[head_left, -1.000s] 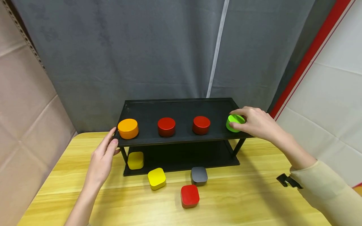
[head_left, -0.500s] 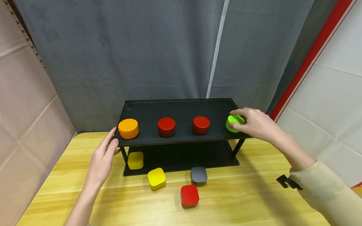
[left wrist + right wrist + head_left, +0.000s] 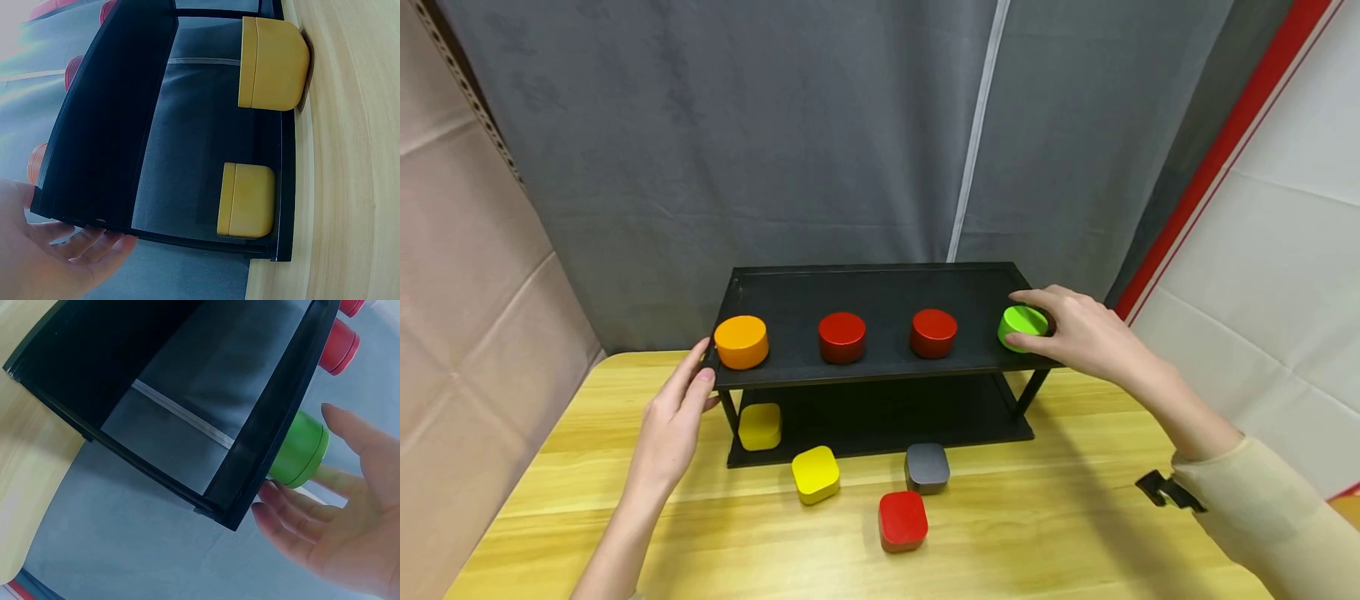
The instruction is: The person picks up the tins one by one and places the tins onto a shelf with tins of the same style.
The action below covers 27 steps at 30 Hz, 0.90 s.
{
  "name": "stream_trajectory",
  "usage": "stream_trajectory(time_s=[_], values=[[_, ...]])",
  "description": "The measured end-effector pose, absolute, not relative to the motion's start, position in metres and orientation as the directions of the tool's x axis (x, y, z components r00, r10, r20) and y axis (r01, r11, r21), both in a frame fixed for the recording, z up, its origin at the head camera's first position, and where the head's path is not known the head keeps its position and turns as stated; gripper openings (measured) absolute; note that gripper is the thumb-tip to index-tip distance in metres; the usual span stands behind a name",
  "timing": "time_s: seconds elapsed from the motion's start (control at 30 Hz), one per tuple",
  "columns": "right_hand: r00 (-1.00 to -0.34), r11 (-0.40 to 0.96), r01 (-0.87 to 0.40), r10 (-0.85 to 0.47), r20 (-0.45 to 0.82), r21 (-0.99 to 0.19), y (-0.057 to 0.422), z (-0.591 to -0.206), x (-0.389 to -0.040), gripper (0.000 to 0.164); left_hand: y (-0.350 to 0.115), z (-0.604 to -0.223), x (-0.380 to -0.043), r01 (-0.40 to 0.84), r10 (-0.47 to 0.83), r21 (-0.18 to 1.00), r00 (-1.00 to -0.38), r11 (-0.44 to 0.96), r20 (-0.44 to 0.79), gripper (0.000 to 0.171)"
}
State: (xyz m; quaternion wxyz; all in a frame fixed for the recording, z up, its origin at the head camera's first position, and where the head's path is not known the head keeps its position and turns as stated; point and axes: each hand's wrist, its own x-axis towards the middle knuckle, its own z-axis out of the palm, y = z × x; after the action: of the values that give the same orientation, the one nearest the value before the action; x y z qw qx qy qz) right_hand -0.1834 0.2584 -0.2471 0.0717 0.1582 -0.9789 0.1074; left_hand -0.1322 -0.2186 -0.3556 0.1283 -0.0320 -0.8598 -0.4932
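Note:
A black two-tier shelf (image 3: 880, 292) carries a row of round tins on its top. My left hand (image 3: 670, 425) grips its front left corner, thumb at the front and fingers along the side, beside the orange round tin (image 3: 741, 342). My right hand (image 3: 1086, 333) is spread loosely around the green round tin (image 3: 1021, 328) at the right end. In the right wrist view the thumb (image 3: 340, 422) stands off the tin's side, with the other fingers behind and below it. Two red round tins, a left one (image 3: 842, 337) and a right one (image 3: 933, 333), stand between.
A yellow square tin (image 3: 760, 427) sits on the lower tier at left. On the wooden table (image 3: 1000, 533) in front lie another yellow square tin (image 3: 816, 474), a dark grey one (image 3: 927, 467) and a red one (image 3: 903, 521). A grey curtain (image 3: 850, 125) hangs behind.
My right hand's thumb and index finger have loosened around the green round tin, which stays at the shelf's right end. My left hand keeps its place on the shelf corner.

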Motion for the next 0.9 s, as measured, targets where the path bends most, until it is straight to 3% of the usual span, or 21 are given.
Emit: stream_trajectory(time_s=[0.37,0.9], values=[[-0.916,0.932,-0.333,-0.283,0.284,-0.145,0.253,-0.247,-0.165,0.066,-0.218,-0.355,-0.132,0.18,-0.072,0.843,-0.966,0.507,0.25,0.054],[-0.8,0.895,-0.434,-0.332,0.5,-0.101,0.235,-0.258,-0.14,0.056,-0.219,-0.354,-0.131,0.173,-0.07,0.843,-0.968,0.509,0.242,0.054]])
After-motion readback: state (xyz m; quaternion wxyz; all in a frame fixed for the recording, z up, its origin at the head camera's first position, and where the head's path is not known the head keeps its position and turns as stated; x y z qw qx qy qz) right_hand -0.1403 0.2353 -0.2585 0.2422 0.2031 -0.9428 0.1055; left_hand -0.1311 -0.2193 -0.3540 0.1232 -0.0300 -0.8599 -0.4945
